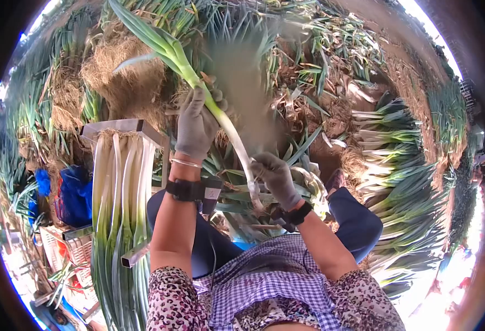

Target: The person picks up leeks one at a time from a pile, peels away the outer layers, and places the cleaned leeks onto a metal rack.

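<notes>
A long leek (232, 135) slants across the middle of the head view, its green leaves at the upper left and its white root end low near my lap. My left hand (196, 124), in a grey glove, is closed round the pale green part of the stalk. My right hand (276, 175), gloved too, pinches at the white shaft a little above the roots. Whether it grips the stalk itself or a thin outer layer is hard to make out.
Several leeks (122, 187) lie side by side in a metal frame (122, 127) at my left. A long row of leeks (391, 193) lies on the right. Leafy trimmings (330, 44) litter the ground ahead. A blue net bag (76, 196) and a woven basket (77, 248) stand far left.
</notes>
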`<state>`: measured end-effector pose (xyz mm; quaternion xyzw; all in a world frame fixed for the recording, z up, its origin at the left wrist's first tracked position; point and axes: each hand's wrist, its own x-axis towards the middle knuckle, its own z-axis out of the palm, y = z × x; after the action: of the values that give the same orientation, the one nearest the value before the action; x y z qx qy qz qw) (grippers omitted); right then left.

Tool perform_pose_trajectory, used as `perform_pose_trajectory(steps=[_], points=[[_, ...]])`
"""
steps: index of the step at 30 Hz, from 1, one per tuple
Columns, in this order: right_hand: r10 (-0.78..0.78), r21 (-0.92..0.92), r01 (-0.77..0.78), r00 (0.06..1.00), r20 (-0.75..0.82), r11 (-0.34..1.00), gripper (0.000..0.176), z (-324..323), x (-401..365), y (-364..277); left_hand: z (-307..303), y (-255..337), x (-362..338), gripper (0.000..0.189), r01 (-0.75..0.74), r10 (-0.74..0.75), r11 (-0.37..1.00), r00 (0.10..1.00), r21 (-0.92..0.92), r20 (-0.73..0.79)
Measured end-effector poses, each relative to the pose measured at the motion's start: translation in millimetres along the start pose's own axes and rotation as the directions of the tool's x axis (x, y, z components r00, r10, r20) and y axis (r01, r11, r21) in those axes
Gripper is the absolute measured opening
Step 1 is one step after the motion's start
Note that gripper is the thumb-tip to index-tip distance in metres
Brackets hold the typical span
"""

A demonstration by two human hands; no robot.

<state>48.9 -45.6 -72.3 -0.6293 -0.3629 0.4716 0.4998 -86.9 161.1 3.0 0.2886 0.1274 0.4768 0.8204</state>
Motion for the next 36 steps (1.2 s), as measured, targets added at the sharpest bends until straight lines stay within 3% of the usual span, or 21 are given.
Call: perform_pose_trajectory(steps=[2, 3, 6, 8, 10, 12, 14, 15, 17, 18, 19, 20, 22, 24, 25, 28, 29, 31, 33, 35, 36], points=[[0.034, 0.236, -0.026, 0.999, -0.031, 0.971, 0.019, -5.6, 6.2, 20.3, -2.2, 6.1, 6.7, 0.036, -0.011, 0.013, 0.998, 0.999, -0.06, 0.032], [0.283, -0.234, -0.27, 0.959, 0.022, 0.934, 0.022, -31.7, -2.5, 63.3, -4.2, 10.4, 9.6, 0.038, -0.02, 0.025, 0.996, 0.999, -0.091, 0.047], [0.39, -0.39, -0.359, 0.921, 0.001, 0.848, 0.029, -59.9, -44.9, 65.0, -6.8, 19.6, 12.2, 0.041, -0.079, 0.084, 0.994, 0.995, -0.076, 0.062], [0.165, -0.263, -0.146, 0.985, 0.054, 0.954, 0.034, -41.7, -26.2, 35.5, -3.4, 12.0, 9.1, 0.042, -0.081, 0.084, 0.995, 0.995, -0.056, 0.058], [0.01, -0.081, 0.005, 0.983, 0.182, 0.997, 0.039, -11.3, -3.0, -2.3, 4.2, -0.9, 8.3, 0.046, -0.021, 0.031, 0.993, 0.996, -0.113, 0.083], [0.123, -0.193, -0.045, 0.903, 0.412, 0.98, 0.04, 8.8, 1.2, -61.9, 8.0, -8.5, 8.2, 0.049, 0.053, -0.03, 0.982, 0.992, -0.181, 0.124], [0.373, -0.372, -0.237, 0.858, 0.354, 0.897, 0.036, 14.5, -16.1, -18.6, 3.1, -7.2, 15.3, 0.051, 0.079, -0.029, 0.974, 0.974, -0.212, 0.226], [0.405, -0.469, -0.246, 0.871, 0.277, 0.848, 0.033, 10.4, -28.3, 6.2, 7.0, -4.6, 13.2, 0.052, 0.089, -0.037, 0.976, 0.967, -0.198, 0.251], [0.331, -0.571, -0.204, 0.935, 0.128, 0.795, 0.034, 2.4, -36.7, 7.5, 24.0, -7.5, 9.3, 0.047, 0.082, -0.045, 0.984, 0.972, -0.155, 0.231], [0.29, -0.611, -0.2, 0.956, 0.05, 0.766, 0.034, 1.5, -42.2, 8.7, 32.2, -11.7, 8.0, 0.047, 0.084, -0.068, 0.988, 0.99, -0.127, 0.122], [0.133, -0.699, -0.117, 0.991, -0.032, 0.706, 0.035, 1.7, -33.8, 11.1, 39.0, -16.0, 6.3, 0.046, 0.092, -0.091, 0.991, 0.996, -0.095, 0.015], [0.094, -0.707, -0.085, 0.995, -0.027, 0.702, 0.03, 0.6, -20.8, -16.1, 42.4, -18.7, 5.4, 0.046, 0.098, -0.104, 0.993, 0.99, -0.062, -0.094], [-0.011, -0.745, 0.016, 1.0, 0.012, 0.667, 0.026, 1.6, 9.8, -42.4, 26.1, -29.4, 12.3, 0.042, 0.107, -0.112, 0.992, 0.991, -0.065, -0.07], [0.013, -0.352, 0.035, 0.991, 0.133, 0.935, 0.025, -1.3, 8.9, -35.7, 11.2, -28.5, 19.1, 0.04, 0.116, -0.13, 0.987, 0.984, -0.114, -0.124], [0.004, -0.118, 0.019, 0.981, 0.193, 0.993, 0.024, -3.3, 7.0, -31.9, 0.9, -25.1, 26.5, 0.032, 0.113, -0.144, 0.971, 0.98, -0.213, -0.137], [0.209, 0.294, -0.243, 0.968, 0.141, 0.924, 0.022, -21.7, -49.4, -9.1, -22.8, -13.9, 38.3, 0.034, 0.14, -0.16, 0.934, 0.986, -0.33, -0.036], [0.203, 0.048, -0.214, 0.963, 0.176, 0.976, 0.023, -39.6, -67.7, -3.1, -24.6, -15.0, 38.3, 0.037, 0.145, -0.168, 0.933, 0.985, -0.329, -0.044], [0.229, -0.17, -0.202, 0.96, 0.159, 0.965, 0.026, -68.7, -90.3, 8.3, -22.6, -19.4, 35.3, 0.038, 0.157, -0.158, 0.946, 0.987, -0.285, 0.019], [0.263, -0.101, -0.257, 0.963, 0.051, 0.961, 0.029, -78.9, -90.4, 15.2, -12.9, -23.9, 33.0, 0.037, 0.163, -0.145, 0.947, 0.986, -0.275, 0.085], [0.016, -0.118, -0.022, 0.999, -0.047, 0.993, 0.041, -85.9, -64.3, 10.6, -2.5, -32.2, 24.5, 0.037, 0.165, -0.128, 0.937, 0.982, -0.309, 0.136], [-0.053, -0.274, 0.021, 0.992, -0.112, 0.962, 0.044, -75.9, -47.8, -18.2, 7.2, -36.9, 18.4, 0.036, 0.16, -0.126, 0.954, 0.981, -0.254, 0.144]])
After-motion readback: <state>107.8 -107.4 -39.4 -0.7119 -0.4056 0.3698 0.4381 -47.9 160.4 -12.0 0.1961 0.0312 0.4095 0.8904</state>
